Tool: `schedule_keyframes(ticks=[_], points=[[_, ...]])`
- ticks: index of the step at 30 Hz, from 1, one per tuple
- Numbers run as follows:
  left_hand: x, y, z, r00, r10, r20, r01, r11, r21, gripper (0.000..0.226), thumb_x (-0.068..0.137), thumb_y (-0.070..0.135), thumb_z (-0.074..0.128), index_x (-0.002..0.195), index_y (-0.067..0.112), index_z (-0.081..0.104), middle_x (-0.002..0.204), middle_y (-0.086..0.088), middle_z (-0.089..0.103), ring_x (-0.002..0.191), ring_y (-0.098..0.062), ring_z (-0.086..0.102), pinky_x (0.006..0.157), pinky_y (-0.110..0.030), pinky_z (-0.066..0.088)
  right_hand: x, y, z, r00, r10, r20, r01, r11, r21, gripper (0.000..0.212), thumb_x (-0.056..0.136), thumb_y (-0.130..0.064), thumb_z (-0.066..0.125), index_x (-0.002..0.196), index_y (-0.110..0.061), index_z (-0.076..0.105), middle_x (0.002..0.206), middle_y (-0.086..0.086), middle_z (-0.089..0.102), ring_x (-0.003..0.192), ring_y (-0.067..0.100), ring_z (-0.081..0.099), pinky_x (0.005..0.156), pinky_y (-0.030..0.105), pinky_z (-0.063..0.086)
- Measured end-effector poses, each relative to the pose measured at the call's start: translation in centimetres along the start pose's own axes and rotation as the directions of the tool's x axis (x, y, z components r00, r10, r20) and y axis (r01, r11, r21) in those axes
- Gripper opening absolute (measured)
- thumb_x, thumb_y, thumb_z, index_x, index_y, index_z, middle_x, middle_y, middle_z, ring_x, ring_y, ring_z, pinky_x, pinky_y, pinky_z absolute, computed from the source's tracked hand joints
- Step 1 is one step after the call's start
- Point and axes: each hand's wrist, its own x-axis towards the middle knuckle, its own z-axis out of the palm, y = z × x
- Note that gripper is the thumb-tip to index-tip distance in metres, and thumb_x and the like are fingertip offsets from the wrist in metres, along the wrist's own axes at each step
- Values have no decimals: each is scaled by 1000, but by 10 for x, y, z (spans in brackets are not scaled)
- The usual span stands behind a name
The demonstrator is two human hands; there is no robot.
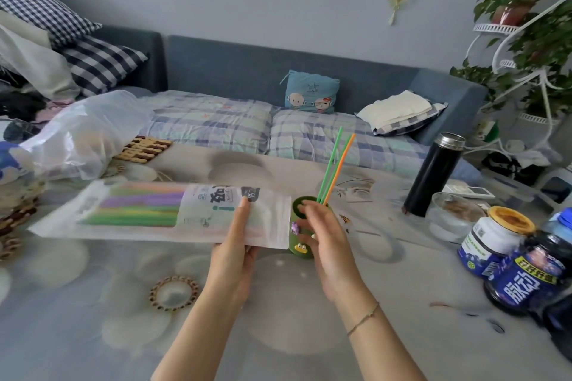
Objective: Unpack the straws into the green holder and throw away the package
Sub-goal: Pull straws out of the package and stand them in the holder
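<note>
A black cylindrical flask with a steel cap (433, 175) stands upright on the floral-printed tabletop (93, 303). Near it sit a clear glass bowl (452, 216), a white jar with a yellow lid (495, 240) and dark blue bottles (523, 278). A crumpled clear plastic bag (83, 133) lies far left. Behind, a small blue cartoon cushion (311, 93) rests on the grey-blue sofa (247, 68).

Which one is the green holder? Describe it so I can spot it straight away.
Look at the middle of the table, just in front of the right hand. The holder is the small green cup there, beside the open end of the straw package. Only it has little figures on its side and two straws standing in it.
</note>
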Motion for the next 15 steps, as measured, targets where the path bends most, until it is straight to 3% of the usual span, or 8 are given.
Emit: schedule_keyframes(ticks=[5, 6, 7, 8, 9, 10, 12, 15], points=[[-19, 15, 12, 967, 155, 203, -226, 887, 402, 36, 71, 30, 76, 105, 25, 65, 92, 11, 75, 75, 4, 68, 60, -12, 54, -4, 5, 10, 941, 290, 176, -337, 748, 571, 56, 95, -50, 31, 120, -11, 63, 118, 15, 66, 110, 31, 60, 95, 45, 45], [-25, 17, 16, 959, 135, 249, -231, 880, 416, 39, 69, 33, 74, 106, 24, 66, 90, 11, 75, 71, 5, 69, 55, -28, 58, -5, 10, 11, 941, 277, 193, -336, 719, 609, 59, 95, -51, 29, 113, -10, 68, 115, 17, 68, 107, 33, 63, 93, 47, 48], [-29, 18, 18, 953, 124, 276, -235, 877, 418, 47, 67, 39, 71, 111, 21, 66, 94, 7, 76, 73, 1, 70, 80, -24, 32, -4, 15, 11, 948, 260, 182, -315, 706, 634, 59, 95, -50, 29, 108, -11, 71, 112, 17, 69, 103, 33, 66, 90, 47, 50], [-33, 20, 20, 951, 125, 281, -238, 880, 411, 54, 67, 42, 68, 116, 19, 65, 100, 3, 75, 80, -3, 68, 57, -15, 55, -2, 19, 10, 957, 252, 147, -285, 702, 653, 57, 96, -48, 29, 110, -12, 70, 111, 17, 70, 100, 32, 67, 91, 47, 50], [-34, 19, 22, 953, 145, 265, -245, 883, 399, 58, 67, 43, 67, 119, 18, 63, 104, 0, 74, 84, -10, 65, 68, -42, 49, 0, 22, 10, 963, 251, 102, -254, 707, 660, 54, 97, -47, 31, 117, -13, 66, 115, 17, 69, 103, 32, 66, 94, 48, 49], [-35, 18, 22, 956, 163, 243, -249, 888, 386, 58, 66, 42, 68, 118, 17, 63, 104, -1, 75, 79, -16, 66, 68, -45, 47, 2, 22, 10, 966, 254, 59, -229, 721, 653, 51, 97, -45, 33, 124, -13, 61, 119, 17, 66, 107, 32, 64, 95, 48, 49], [-33, 11, 21, 964, 156, 214, -227, 902, 368, 50, 62, 36, 75, 109, 18, 69, 99, 2, 77, 81, -12, 73, 58, -35, 57, 3, 23, 12, 968, 250, -7, -195, 772, 605, 47, 97, -42, 39, 126, -10, 59, 119, 16, 66, 102, 28, 66, 82, 40, 56], [-24, -2, 15, 986, 118, 119, -149, 943, 299, 37, 67, 24, 82, 102, 18, 72, 100, 2, 77, 97, -15, 72, 81, -29, 58, 0, 23, 19, 989, 139, -52, -102, 889, 446, 35, 97, -33, 43, 113, -10, 64, 104, 10, 71, 88, 19, 69, 71, 31, 57]])
